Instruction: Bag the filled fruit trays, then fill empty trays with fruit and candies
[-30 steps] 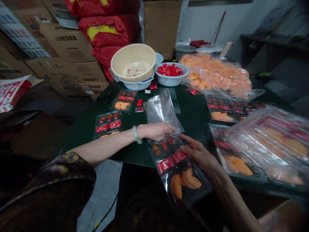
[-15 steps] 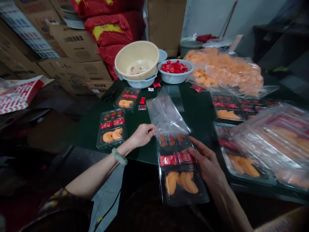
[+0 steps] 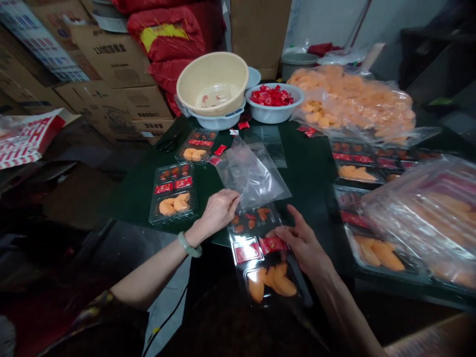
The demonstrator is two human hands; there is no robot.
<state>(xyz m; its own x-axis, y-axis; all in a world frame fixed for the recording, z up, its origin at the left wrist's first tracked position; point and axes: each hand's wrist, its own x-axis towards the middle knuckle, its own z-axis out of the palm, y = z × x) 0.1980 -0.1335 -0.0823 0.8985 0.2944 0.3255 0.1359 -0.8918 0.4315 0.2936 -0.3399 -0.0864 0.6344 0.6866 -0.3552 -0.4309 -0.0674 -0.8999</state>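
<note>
My left hand (image 3: pixel 221 208) is closed, with thumb and fingertips pinching the near edge of a clear plastic bag (image 3: pixel 258 173). The bag lies flattened on the table, extending away from the far end of a compartment tray (image 3: pixel 260 233). My right hand (image 3: pixel 303 243) grips this tray by its right side, thumb on top, and holds it tilted at the table's front edge. In the tray are small brown pieces, red packets (image 3: pixel 273 245) and orange shell-shaped pieces (image 3: pixel 280 281). Whether clear film covers the tray is hard to tell.
Two filled trays (image 3: pixel 174 198) sit at the left. Bagged trays (image 3: pixel 439 213) are piled at the right. Farther back are a cream basin (image 3: pixel 211 74), a blue bowl (image 3: pixel 275 111) of red packets and a large bag of orange pieces (image 3: pixel 357 99). Scissors (image 3: pixel 168 144) lie at the left edge.
The held tray has shifted left and tilted, with my right hand following. The bag's far part has spread leftward and touches a loose red packet. My left hand keeps its pinch.
</note>
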